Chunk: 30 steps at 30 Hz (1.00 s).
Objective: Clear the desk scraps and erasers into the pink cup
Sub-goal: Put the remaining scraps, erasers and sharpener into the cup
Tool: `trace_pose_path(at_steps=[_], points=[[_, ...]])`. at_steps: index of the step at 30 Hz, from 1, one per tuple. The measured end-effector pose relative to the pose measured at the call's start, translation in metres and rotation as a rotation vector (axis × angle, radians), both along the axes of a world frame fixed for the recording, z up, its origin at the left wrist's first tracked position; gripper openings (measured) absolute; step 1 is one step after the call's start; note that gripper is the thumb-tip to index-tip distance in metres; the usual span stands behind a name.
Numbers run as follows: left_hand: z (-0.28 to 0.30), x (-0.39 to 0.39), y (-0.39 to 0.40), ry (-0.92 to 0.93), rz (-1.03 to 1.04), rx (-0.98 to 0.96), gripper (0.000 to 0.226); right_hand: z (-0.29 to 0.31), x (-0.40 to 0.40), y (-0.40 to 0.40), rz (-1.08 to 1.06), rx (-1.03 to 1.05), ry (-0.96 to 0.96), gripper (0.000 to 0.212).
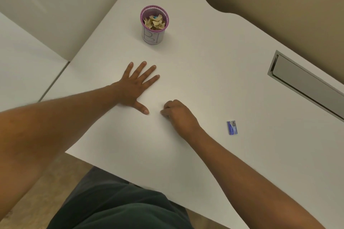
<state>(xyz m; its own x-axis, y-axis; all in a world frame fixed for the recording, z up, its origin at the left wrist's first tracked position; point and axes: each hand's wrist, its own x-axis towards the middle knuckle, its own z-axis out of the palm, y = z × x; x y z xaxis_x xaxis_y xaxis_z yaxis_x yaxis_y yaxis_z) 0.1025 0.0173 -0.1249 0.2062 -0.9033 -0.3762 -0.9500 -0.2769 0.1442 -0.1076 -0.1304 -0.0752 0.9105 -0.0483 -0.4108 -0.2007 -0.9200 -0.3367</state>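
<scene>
**Eraser lying to the right of the right hand**

Forearms are reaching over the worktop (204,61). Left hand (135,87) is resting flat, fingers spread; right hand (178,115) is curling closed, contents hidden. Blue eraser (232,127) is lying right of it, pointing away; pink cup (154,24) is standing beyond.

Desk (214,80): smooth matt white laminate look. Pink cup (154,24), upper centre: fine metal mesh, paper label wrapped round (pen marks on it). Scraps (154,22) inside: crumpled tan paper. Eraser (232,127), right: glossy printed sleeve. Cable tray (305,83), right edge: matt grey metal.
</scene>
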Motion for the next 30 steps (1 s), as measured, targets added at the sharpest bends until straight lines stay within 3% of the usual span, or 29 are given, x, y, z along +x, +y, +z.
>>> trace_pose_path(at_steps=[5, 9, 11, 16, 24, 30], points=[[0.0, 0.002, 0.001, 0.012, 0.0, -0.01, 0.145, 0.005, 0.013, -0.003, -0.063, 0.022, 0.025, 0.025], [-0.004, 0.003, 0.0, 0.036, 0.01, -0.015, 0.145, 0.022, 0.034, -0.006, -0.637, 0.32, -0.139, 0.016], [-0.005, 0.003, 0.001, 0.043, 0.008, -0.023, 0.145, 0.043, 0.066, -0.012, -0.746, 0.396, -0.32, 0.013], [-0.006, 0.003, 0.001, 0.027, 0.01, -0.048, 0.144, 0.084, 0.172, -0.046, -0.612, 0.313, -0.608, 0.014], [-0.01, 0.003, 0.004, 0.038, 0.015, -0.078, 0.145, 0.069, 0.245, -0.08, -0.375, -0.004, -0.422, 0.024], [-0.011, 0.002, 0.002, 0.039, 0.002, -0.097, 0.145, 0.078, 0.217, -0.087, -0.536, 0.193, -0.57, 0.025]])
